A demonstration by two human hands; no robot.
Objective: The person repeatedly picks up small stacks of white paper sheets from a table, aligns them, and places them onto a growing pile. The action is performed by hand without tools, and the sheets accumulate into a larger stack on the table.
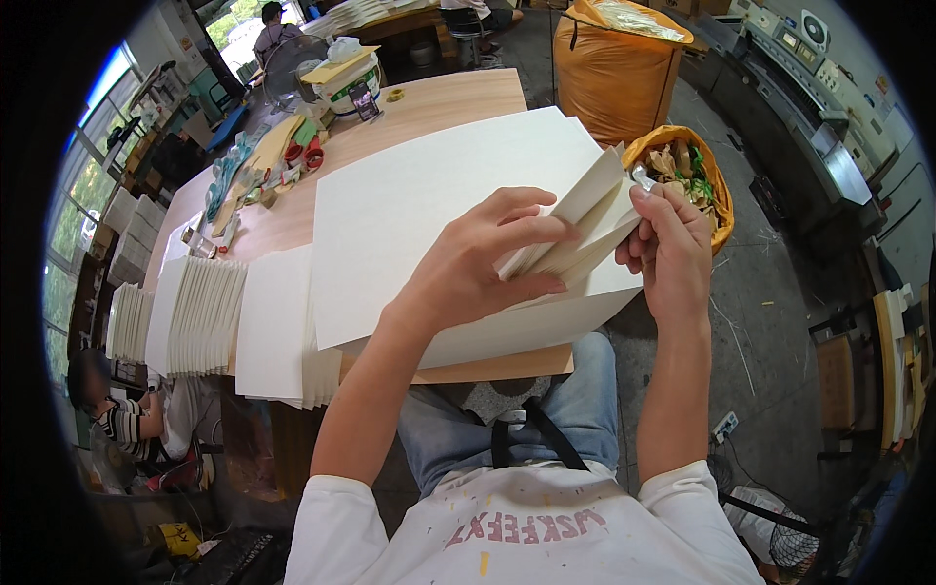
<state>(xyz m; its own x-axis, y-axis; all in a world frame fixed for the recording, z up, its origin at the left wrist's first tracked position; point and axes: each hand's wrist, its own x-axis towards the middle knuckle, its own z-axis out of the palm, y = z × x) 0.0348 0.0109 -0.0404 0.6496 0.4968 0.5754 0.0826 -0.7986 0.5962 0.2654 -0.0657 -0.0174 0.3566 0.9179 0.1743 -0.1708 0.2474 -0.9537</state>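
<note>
My left hand (486,256) holds a bundle of folded white paper pieces (603,179), its thumb and fingers spread around the near end. At the bundle's right side, my right hand (669,238) pinches a paper edge between thumb and bent fingers. A small shiny silvery thing (642,178) shows just above the right thumb; whether I hold it cannot be told. Under the bundle, large white sheets (409,219) cover the near part of the wooden table (468,95), and one hangs bent over the front edge.
Stacks of folded white paper (205,314) line the table's left front. Scissors (313,153), gloves (232,172), a bucket (351,80) and a phone (363,101) lie farther back. An orange bag of scraps (720,197) stands right. One person (139,424) sits left; others sit far back.
</note>
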